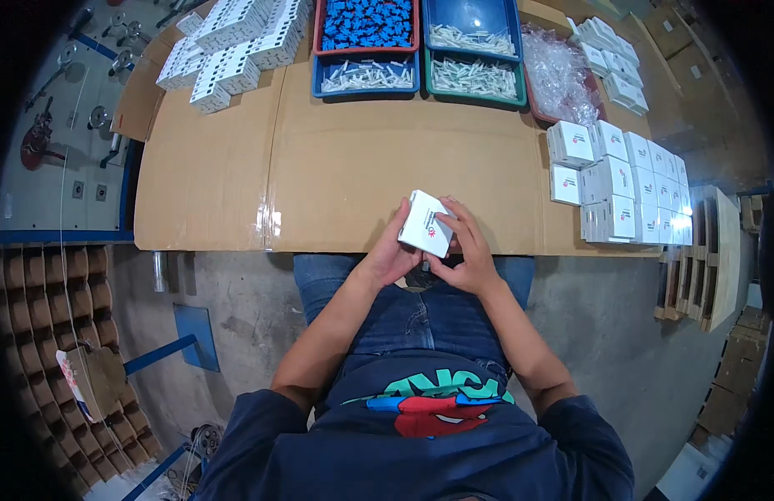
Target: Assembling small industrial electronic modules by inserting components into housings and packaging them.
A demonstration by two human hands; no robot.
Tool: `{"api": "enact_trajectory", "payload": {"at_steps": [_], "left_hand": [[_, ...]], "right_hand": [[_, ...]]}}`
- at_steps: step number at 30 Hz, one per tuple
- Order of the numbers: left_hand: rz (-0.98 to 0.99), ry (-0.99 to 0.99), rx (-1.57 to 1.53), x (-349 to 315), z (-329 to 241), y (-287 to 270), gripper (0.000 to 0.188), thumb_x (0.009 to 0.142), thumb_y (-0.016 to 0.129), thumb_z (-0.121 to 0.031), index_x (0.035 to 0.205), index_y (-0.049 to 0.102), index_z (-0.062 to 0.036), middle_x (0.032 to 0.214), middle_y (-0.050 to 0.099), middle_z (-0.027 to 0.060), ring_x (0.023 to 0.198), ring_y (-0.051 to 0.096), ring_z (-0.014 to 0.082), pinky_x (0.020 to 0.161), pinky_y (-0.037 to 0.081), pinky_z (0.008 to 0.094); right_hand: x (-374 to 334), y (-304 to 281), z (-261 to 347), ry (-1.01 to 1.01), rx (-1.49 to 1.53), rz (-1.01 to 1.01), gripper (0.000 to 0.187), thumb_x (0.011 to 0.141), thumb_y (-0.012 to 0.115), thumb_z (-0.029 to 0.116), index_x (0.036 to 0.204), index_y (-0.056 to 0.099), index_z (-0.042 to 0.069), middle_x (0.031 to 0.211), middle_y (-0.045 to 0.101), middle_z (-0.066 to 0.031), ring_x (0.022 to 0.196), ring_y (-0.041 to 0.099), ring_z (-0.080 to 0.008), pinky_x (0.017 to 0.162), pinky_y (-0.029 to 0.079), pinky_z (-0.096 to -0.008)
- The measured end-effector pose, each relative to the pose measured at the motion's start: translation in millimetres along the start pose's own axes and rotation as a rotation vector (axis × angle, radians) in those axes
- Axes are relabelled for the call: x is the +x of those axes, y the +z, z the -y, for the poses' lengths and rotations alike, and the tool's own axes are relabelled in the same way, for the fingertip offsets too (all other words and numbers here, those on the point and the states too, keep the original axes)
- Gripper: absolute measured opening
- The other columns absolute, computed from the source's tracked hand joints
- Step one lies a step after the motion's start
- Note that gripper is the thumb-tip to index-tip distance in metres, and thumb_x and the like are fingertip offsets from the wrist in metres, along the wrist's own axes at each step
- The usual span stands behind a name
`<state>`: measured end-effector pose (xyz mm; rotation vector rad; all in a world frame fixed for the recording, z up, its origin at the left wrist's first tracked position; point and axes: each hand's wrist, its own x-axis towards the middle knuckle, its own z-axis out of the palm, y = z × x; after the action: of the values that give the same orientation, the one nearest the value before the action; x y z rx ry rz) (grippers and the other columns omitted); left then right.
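Between my two hands, over the near edge of the cardboard-covered table (345, 184), is a small white box (425, 224) with printing on its face. My left hand (390, 250) grips the box from its left side, thumb along the edge. The fingers of my right hand (469, 250) lie on the upper right of the box, and its thumb is near the lower corner. The box is tilted, and the undersides of my fingers are hidden behind it.
White boxes are stacked at the table's right (621, 179), and patterned boxes (236, 50) at back left. Along the back stand a red bin of blue parts (320, 29), bins of small white pieces (314, 83) (520, 98), and a tray of clear plastic bags (558, 71). Wooden pallets (711, 259) lean right.
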<state>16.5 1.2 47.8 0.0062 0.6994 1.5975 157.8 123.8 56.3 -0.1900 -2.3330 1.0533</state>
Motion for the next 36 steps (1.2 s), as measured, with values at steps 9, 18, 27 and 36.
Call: {"api": "enact_trajectory", "payload": {"at_steps": [9, 18, 27, 36], "left_hand": [[-0.141, 0.167, 0.288, 8.0, 20.2, -9.2, 0.069, 0.105, 0.04, -0.066, 0.148, 0.047, -0.0121, 0.131, 0.064, 0.0092, 0.115, 0.068, 0.0222, 0.088, 0.055, 0.034], [-0.239, 0.183, -0.122, 0.4, -5.1, 32.0, 0.07, 0.101, 0.047, -0.066, 0.141, 0.043, -0.008, 0.118, 0.064, 0.0127, 0.106, 0.068, 0.0268, 0.089, 0.057, 0.0411], [-0.198, 0.101, -0.088, -8.7, 1.1, 38.4, 0.064, 0.102, 0.05, -0.063, 0.14, 0.046, -0.0127, 0.119, 0.062, 0.0074, 0.113, 0.062, 0.0219, 0.101, 0.05, 0.0394], [-0.238, 0.158, 0.075, -17.5, 1.3, 55.4, 0.062, 0.105, 0.045, -0.063, 0.143, 0.049, -0.0139, 0.129, 0.059, 0.0045, 0.124, 0.057, 0.019, 0.106, 0.047, 0.0371]], "right_hand": [[6.0, -1.7, 8.9, 0.221, -0.106, -0.072, 0.045, 0.085, 0.082, 0.021, 0.124, 0.067, 0.004, 0.119, 0.069, -0.0143, 0.108, 0.067, -0.0304, 0.092, 0.054, -0.0412], [22.7, 5.2, 24.1, 0.267, 0.047, -0.123, 0.045, 0.092, 0.076, 0.025, 0.13, 0.065, 0.003, 0.132, 0.059, -0.018, 0.109, 0.065, -0.0324, 0.097, 0.052, -0.0421], [34.5, 11.0, 17.0, 0.155, -0.001, -0.016, 0.063, 0.101, 0.063, 0.04, 0.15, 0.049, 0.003, 0.156, 0.044, -0.0249, 0.136, 0.05, -0.0448, 0.113, 0.04, -0.0497], [37.7, 9.6, 28.3, 0.106, 0.1, 0.003, 0.071, 0.103, 0.049, 0.058, 0.147, 0.051, 0.003, 0.147, 0.049, -0.0256, 0.132, 0.052, -0.0435, 0.109, 0.045, -0.0477]]}}
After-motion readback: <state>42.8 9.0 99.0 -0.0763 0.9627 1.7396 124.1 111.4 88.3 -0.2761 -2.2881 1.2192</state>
